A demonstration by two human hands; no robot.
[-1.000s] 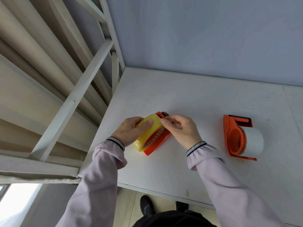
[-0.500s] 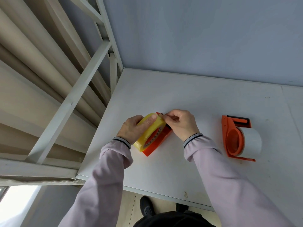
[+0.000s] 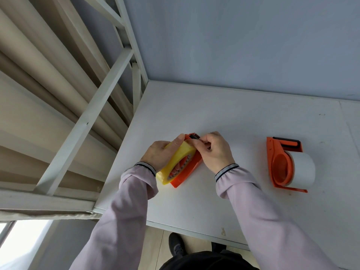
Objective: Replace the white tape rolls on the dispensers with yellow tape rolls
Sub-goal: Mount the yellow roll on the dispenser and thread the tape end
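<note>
A yellow tape roll [image 3: 180,159] sits on an orange dispenser [image 3: 188,173] lying on the white table [image 3: 224,114]. My left hand [image 3: 162,152] grips the roll from the left, thumb on its top. At the dispenser's black cutter end my right hand [image 3: 216,151] pinches with its fingertips; what it pinches is hidden. A second orange dispenser [image 3: 280,165] stands to the right, loaded with a white tape roll [image 3: 303,169].
A white metal bed frame [image 3: 93,106] with beige slats runs along the left of the table. A pale blue wall [image 3: 243,39] stands behind. The table's near edge [image 3: 194,233] is close to my body, with my shoes below it.
Both hands shifted slightly up toward the cutter end. My right fingertips closed in on the dispenser's tip, and my left thumb slid higher on the yellow roll.
</note>
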